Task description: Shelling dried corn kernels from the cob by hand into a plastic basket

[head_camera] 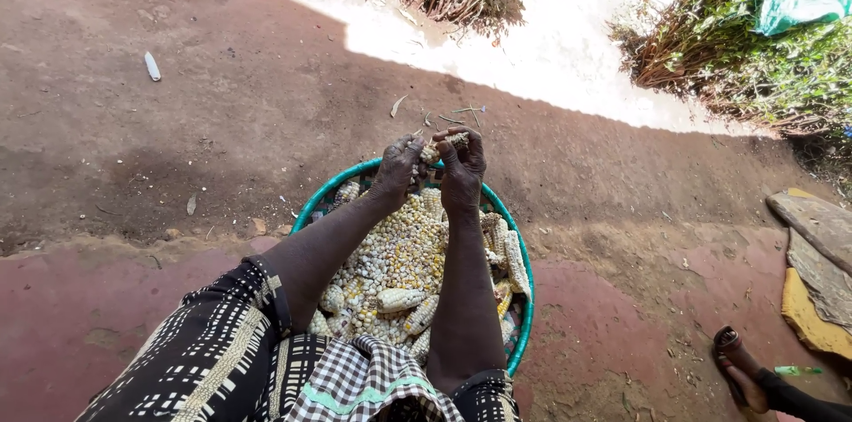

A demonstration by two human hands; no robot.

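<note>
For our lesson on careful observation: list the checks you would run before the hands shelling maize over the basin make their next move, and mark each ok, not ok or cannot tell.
1. Both hands on the cob: left hand and right hand grip the maize cob - ok.
2. Cob held above the green basin: over its far rim - ok.
3. Loose kernels collected inside the basin - ok.
4. Unshelled cobs within reach in the basin - ok.
5. Kernels left on the held cob: cannot tell.
</note>
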